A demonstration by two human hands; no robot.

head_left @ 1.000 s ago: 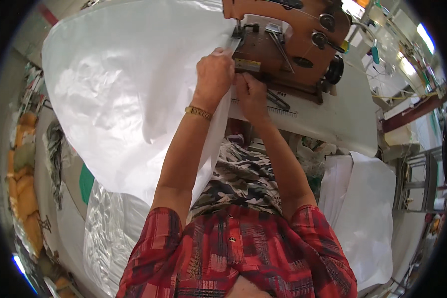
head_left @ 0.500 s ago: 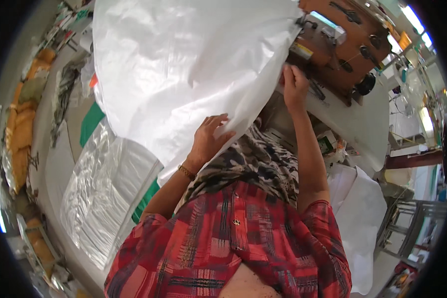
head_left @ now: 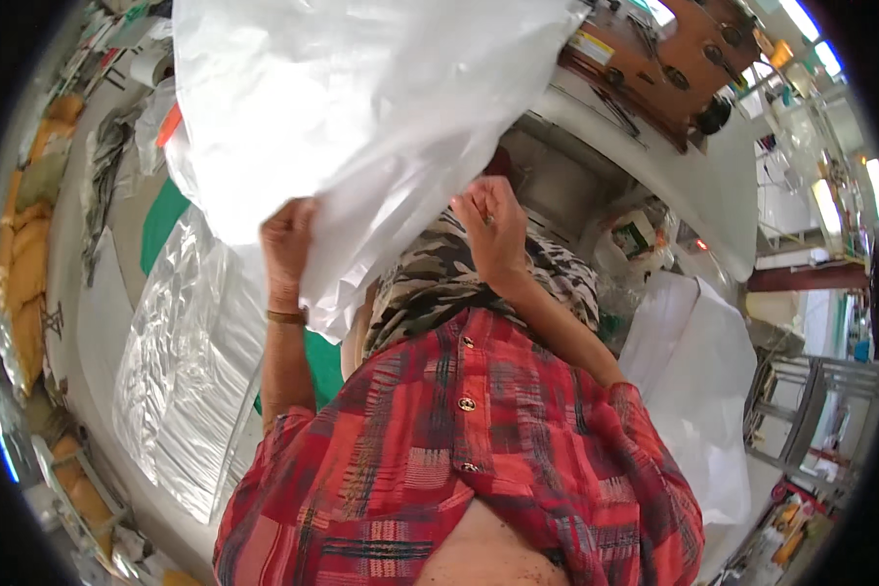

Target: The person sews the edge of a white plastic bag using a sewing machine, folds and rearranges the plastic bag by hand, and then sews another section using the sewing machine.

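Observation:
A large white woven sack (head_left: 361, 107) fills the upper middle of the view, lifted off the machine table. My left hand (head_left: 288, 244) grips its lower left edge, fingers curled into the fabric. My right hand (head_left: 493, 230) pinches the sack's lower right edge just in front of my camouflage-patterned lap. A brown sewing machine (head_left: 674, 63) stands on the white table (head_left: 654, 146) at the upper right, apart from both hands.
A pile of clear and silvery plastic bags (head_left: 186, 361) lies on the floor to my left, over a green sheet (head_left: 166, 215). More white sacks (head_left: 703, 391) are stacked at the right. Yellow-brown bundles (head_left: 20, 234) line the far left edge. Metal racks (head_left: 820, 410) stand far right.
Both hands have pulled the white sack away from the sewing machine and down toward my lap. The view has swung left, so the machine sits further to the upper right.

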